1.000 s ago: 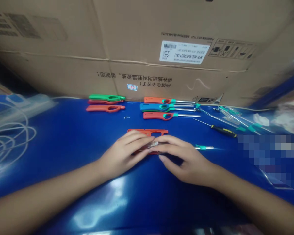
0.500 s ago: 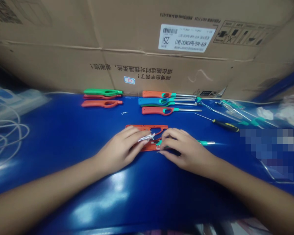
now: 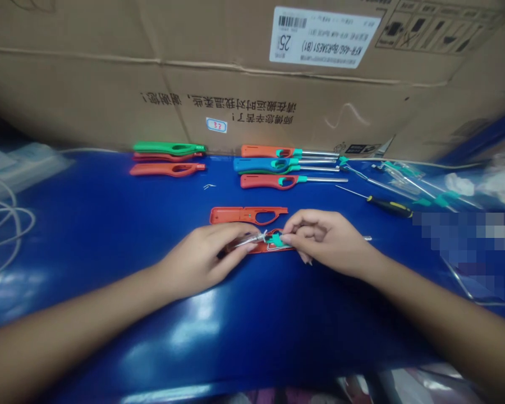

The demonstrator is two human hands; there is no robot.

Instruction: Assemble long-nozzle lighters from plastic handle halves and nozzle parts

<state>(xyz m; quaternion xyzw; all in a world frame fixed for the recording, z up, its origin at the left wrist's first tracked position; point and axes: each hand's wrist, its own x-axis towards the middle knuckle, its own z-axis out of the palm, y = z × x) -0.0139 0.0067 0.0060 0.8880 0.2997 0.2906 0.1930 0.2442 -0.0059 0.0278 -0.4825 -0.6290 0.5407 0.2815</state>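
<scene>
While left hand [image 3: 202, 252] pinched a clear fuel tank [image 3: 244, 240] and right hand [image 3: 328, 238] a teal trigger [image 3: 275, 242], the lighter's red cover half [image 3: 231, 215] wasn't on yet.

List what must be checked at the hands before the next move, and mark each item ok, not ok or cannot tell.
1. Left hand holding the clear part: ok, pinched between thumb and fingers.
2. Right hand at the teal piece: ok, fingertips at its edge; how firmly they grip, cannot tell.
3. Near shell half fully visible: not ok, the hands cover much of it.
4. Two shell halves together: not ok, the far shell half lies apart, beyond the near one.
5. Screwdriver clear of both hands: ok, it lies beyond the right hand.
</scene>
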